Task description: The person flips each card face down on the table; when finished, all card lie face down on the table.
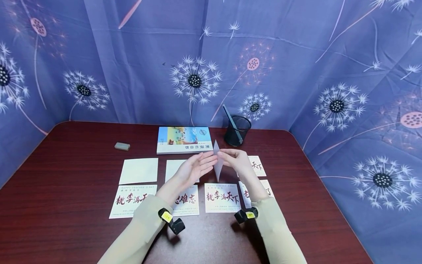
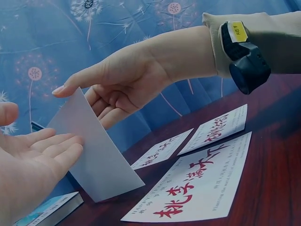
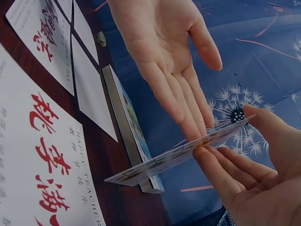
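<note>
A white card [image 1: 217,161] stands on edge above the dark red table [image 1: 66,220], one corner down near the table. My right hand [image 1: 234,160] pinches it between thumb and fingers [image 3: 221,169]. My left hand [image 1: 197,167] is flat with straight fingers, its fingertips [image 3: 193,129] touching the card's [image 3: 178,156] blank side [image 2: 96,150]. Below the hands lie cards with red and black calligraphy [image 1: 222,198], and two blank cream cards [image 1: 139,171] lie at the left.
A book with a blue cover [image 1: 184,140] lies behind the cards, a black mesh pen cup [image 1: 236,130] with a dark pen to its right. A small grey eraser [image 1: 122,146] sits at the back left. Blue dandelion cloth walls the table.
</note>
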Motion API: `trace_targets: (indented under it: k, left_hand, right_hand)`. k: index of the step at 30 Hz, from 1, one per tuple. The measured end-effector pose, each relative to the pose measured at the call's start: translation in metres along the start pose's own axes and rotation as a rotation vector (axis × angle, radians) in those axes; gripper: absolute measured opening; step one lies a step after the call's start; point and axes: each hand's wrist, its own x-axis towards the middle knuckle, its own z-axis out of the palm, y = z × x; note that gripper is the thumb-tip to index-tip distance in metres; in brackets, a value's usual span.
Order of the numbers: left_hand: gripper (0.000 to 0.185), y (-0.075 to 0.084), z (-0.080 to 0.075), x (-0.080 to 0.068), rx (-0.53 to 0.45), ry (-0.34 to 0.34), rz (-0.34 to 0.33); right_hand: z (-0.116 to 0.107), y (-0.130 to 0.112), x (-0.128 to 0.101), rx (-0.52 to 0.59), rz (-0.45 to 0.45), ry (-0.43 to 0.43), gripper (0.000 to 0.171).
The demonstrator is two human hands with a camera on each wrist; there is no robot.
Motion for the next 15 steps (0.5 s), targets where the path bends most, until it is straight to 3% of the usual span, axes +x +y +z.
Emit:
trace_targets:
  k: [10,15]
  left_hand:
    - [0.056,-0.0009,-0.0009,0.0000,0.034,-0.016,0.007]
    - [0.055,-0.0015,-0.0016,-0.0001,0.046,-0.009,-0.001]
  right_hand:
    - [-0.0037,0.0018,0.0017,0.059,0.016,-0.013,0.041]
    - [-0.0040,-0.0011,0.0003,0.050,0.016,0.027,0.041]
